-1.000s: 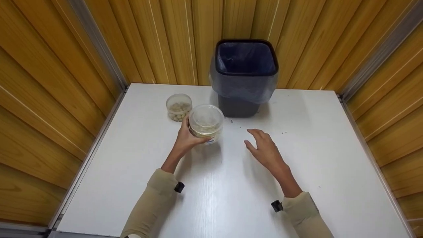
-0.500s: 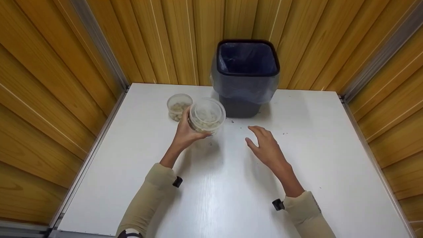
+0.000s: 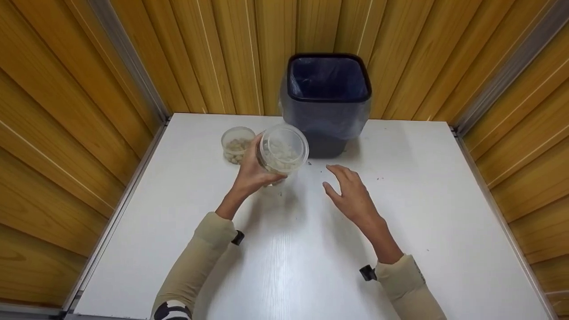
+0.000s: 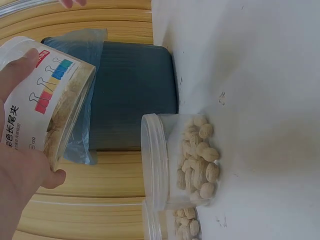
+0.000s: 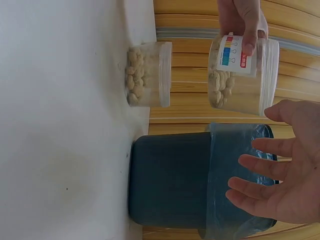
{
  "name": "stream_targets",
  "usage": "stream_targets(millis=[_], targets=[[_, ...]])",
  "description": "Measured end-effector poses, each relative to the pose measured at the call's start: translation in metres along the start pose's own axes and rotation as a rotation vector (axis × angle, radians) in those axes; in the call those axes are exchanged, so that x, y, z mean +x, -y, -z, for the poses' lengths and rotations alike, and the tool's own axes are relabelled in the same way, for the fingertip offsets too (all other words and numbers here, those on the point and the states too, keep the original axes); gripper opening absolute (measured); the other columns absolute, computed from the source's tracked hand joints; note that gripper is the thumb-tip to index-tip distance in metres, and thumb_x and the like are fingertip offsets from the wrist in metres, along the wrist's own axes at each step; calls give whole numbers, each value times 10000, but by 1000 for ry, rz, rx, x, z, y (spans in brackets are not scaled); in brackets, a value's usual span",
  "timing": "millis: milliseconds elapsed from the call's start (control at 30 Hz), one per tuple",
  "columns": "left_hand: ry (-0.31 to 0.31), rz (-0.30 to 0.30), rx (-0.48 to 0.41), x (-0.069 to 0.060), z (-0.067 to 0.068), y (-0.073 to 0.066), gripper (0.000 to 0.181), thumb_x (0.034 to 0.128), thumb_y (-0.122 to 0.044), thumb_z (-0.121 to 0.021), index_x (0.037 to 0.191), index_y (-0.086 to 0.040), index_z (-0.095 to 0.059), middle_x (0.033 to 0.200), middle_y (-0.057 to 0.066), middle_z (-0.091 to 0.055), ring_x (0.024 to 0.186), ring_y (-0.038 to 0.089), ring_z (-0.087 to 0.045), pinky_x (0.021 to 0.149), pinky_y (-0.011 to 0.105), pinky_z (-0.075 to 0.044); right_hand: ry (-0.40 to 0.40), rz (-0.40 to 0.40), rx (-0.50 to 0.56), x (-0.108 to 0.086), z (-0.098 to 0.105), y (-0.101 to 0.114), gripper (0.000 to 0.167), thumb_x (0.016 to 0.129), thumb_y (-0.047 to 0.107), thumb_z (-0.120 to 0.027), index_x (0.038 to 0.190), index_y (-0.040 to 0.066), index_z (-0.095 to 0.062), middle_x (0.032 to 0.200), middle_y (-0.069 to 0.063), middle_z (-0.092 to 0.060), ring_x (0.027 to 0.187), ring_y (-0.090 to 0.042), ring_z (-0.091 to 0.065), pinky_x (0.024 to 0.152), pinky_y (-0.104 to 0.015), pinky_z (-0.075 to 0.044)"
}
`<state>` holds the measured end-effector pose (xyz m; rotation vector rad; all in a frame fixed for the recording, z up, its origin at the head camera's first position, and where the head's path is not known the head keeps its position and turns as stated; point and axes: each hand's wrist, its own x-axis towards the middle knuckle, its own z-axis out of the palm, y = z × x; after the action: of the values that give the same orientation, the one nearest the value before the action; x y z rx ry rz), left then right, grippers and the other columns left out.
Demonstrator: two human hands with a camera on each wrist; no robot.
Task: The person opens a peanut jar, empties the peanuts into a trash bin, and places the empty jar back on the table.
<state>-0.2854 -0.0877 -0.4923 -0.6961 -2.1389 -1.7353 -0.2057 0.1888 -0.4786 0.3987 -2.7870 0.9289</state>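
My left hand holds a clear plastic jar above the table, tilted, thumb on its near side. Pale shelled nuts, like peanuts, lie in it, and its label pictures binder clips. The jar's top looks covered by a translucent lid. Just behind the left hand, another clear jar of such nuts stands on the table; the hand partly hides it. My right hand hovers to the right of the held jar, fingers spread and relaxed, touching nothing.
A dark bin with a translucent bag liner stands at the back of the white table. Small dark crumbs lie near it. Wood-patterned walls enclose three sides. A further jar shape shows at the left wrist view's lower edge.
My left hand has raised the held jar and moved it slightly away from me and rightward, tilting its top more toward me. The right hand stays nearly in place.
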Motion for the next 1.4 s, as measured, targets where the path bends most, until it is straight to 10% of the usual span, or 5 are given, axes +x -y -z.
stream_targets(millis=[700,1400], targets=[[47,-98,252,8,-7,-4,1205,584,-163,-1004,1566,-72,-312,1549,129,-439,1397,251,-440,1150,439,-362,-82,110,98,49,5,45,771,919,401,-739,1542,81,-418,1546,-157,-404,1402,-388,-373,1138,-545,-358],[86,-169,318,8,-12,-4,1207,624,-175,-992,1570,-43,-254,1604,150,-334,1483,292,-300,1197,522,-237,152,30,6,87,9,88,1076,813,620,-767,1641,271,-174,1682,-167,-106,1480,-471,-186,1051,-670,-400]])
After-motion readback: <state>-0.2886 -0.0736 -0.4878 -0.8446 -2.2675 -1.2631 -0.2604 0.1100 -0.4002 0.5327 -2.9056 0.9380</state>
